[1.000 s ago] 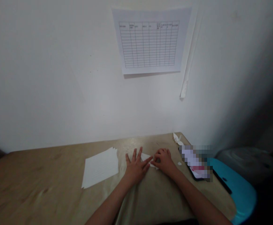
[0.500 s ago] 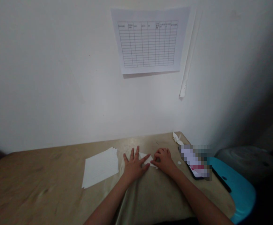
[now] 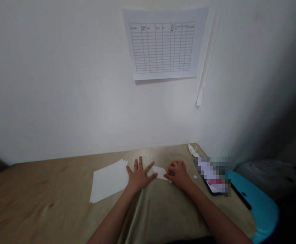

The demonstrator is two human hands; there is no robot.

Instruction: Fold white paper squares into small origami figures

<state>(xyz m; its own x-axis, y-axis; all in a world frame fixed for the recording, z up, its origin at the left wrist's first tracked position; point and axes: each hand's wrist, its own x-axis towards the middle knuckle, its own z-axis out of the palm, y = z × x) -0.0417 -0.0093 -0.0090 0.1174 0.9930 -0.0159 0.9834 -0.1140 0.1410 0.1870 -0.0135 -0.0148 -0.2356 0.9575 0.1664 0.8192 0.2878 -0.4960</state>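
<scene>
A small folded white paper (image 3: pixel 160 172) lies on the brownish table between my two hands. My left hand (image 3: pixel 139 175) is spread flat to its left, with the thumb tip at the paper's left end and the other fingers fanned out on the cloth. At the right end, my right hand (image 3: pixel 177 173) has its fingers curled and pinched on the paper's edge. A stack of white paper sheets (image 3: pixel 109 183) rests just left of my left hand, its upper right corners slightly fanned.
Beyond my right hand lie a phone (image 3: pixel 214 184), partly pixelated, and a tiny paper scrap (image 3: pixel 195 176). Crumpled white paper (image 3: pixel 193 150) sits at the table's back right corner. A turquoise stool (image 3: pixel 261 203) stands right of the table (image 3: pixel 61 189). A printed chart (image 3: pixel 164 47) hangs on the wall.
My left hand has slid left, off most of the folded paper, so more of the paper shows. My right hand stays at the paper's right end.
</scene>
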